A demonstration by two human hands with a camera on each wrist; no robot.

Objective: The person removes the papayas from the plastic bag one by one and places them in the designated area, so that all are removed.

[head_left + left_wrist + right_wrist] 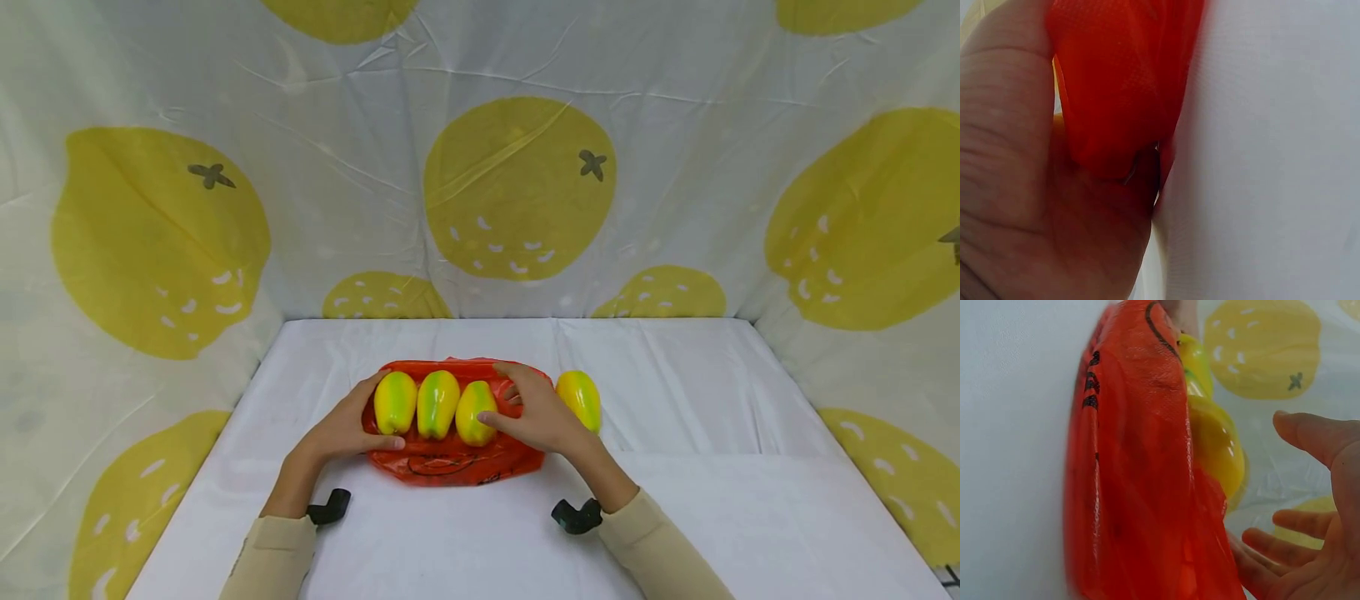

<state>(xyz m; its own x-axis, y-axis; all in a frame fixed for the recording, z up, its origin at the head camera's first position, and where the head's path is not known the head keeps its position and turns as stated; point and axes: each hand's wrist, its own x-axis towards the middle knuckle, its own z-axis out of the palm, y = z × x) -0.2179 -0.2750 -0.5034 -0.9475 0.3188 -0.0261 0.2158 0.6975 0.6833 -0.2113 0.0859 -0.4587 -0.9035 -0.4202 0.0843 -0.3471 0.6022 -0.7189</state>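
Observation:
A red plastic bag (453,468) with black print lies spread on the white table. Three glossy yellow-green fruits, shaped like small papayas, sit in a row on it: a left one (395,404), a middle one (437,404) and a right one (475,414). My left hand (341,427) holds the bag's left end, its thumb in front; its fingertips are mostly hidden. Over the bag's right part is my right hand (542,412), thumb and fingers spread, with nothing held. Its thumb appears close to the right fruit; the right wrist view shows a gap between them.
A similar yellow-green fruit (580,400) lies on the table just right of the bag, partly behind my right hand. The white-covered table (720,500) is walled by lemon-print cloth (360,167) at the back and both sides. Black wrist cameras (577,517) hang below both wrists.

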